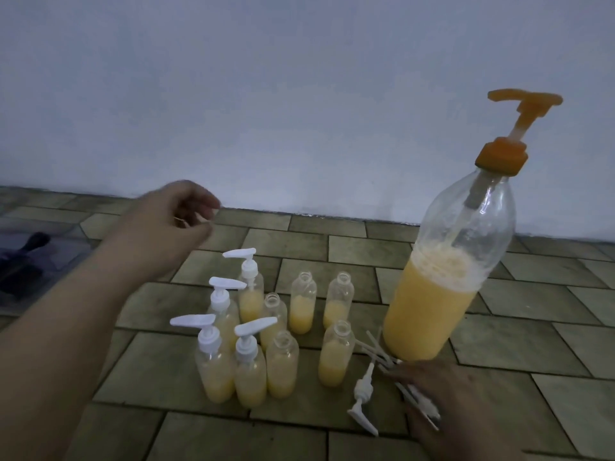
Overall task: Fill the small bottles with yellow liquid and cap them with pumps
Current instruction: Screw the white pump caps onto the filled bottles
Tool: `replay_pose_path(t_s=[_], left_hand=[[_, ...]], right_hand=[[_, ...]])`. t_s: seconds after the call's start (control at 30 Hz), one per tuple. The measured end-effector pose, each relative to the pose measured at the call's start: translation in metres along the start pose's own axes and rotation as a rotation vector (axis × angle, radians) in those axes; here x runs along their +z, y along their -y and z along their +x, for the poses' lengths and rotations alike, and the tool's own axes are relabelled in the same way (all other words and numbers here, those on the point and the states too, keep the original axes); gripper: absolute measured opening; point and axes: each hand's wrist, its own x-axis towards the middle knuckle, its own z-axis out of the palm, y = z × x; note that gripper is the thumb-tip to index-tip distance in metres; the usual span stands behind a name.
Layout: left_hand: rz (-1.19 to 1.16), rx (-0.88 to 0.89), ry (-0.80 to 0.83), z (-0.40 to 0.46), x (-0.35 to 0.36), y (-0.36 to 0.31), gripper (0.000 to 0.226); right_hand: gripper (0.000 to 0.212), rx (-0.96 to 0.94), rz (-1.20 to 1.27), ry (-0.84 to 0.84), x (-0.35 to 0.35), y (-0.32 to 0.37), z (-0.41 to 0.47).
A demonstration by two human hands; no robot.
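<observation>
My right hand [442,399] rests on the loose white pumps [362,399] on the floor, near-right of the uncapped small bottles [336,354]; I can't tell its grip. My left hand [176,224] hovers far-left, loosely curled, empty.

Both forearms were bare, no sleeves showing; the left hand [173,224] and right hand [442,397] seemingly wore nothing.

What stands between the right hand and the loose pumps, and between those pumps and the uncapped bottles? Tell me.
Nothing visible. The right hand already rests on the pile of loose pumps on the floor. The nearest uncapped bottle stands just left of them, its neck open, with only bare tile between. The large bottle stands behind, off that path.
</observation>
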Motion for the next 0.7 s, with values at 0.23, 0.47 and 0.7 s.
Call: replay_pose_path(t_s=[0.23,0.47,0.7], left_hand=[[0.521,0.187,0.588,-0.025,0.047,-0.031,0.048],[0.760,0.173,0.853,-0.010,0.065,-0.027,0.058],[0.908,0.206,0.948,-0.007,0.087,-0.031,0.050]], right_hand=[[0.026,-0.228,-0.173,0.144,0.043,-0.002,0.009],[0.036,-0.184,-0.212,0.114,0.048,-0.002,0.020],[0.023,-0.225,-0.190,0.183,0.057,-0.004,0.025]])
